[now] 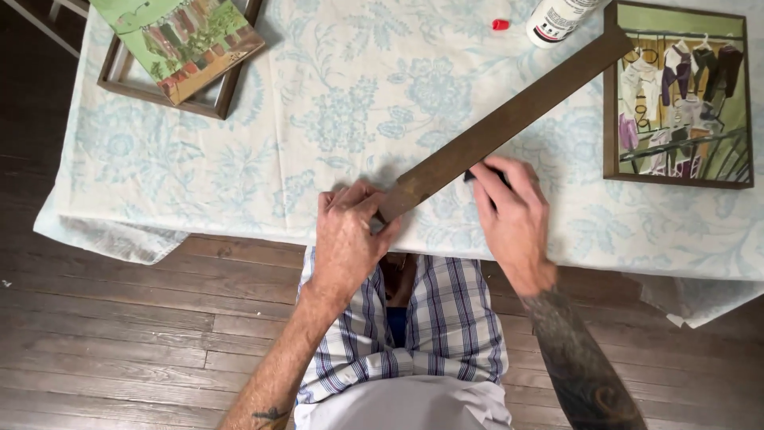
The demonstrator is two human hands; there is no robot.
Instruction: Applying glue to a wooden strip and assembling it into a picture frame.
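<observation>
A long dark brown wooden strip (pixel 509 119) lies diagonally across the table, from the near edge up to the far right. My left hand (pixel 348 239) grips its near end at the table's edge. Beside the strip's middle, my right hand (pixel 513 215) presses a small dark object (pixel 483 174) against its lower side; most of that object is hidden under my fingers.
A pale blue floral cloth (pixel 318 103) covers the table. A framed painting (pixel 680 95) lies at the right. At far left an unframed painting (pixel 183 40) rests on an empty brown frame (pixel 119 80). A white glue bottle (pixel 557 17) and red cap (pixel 500 25) lie at the far edge.
</observation>
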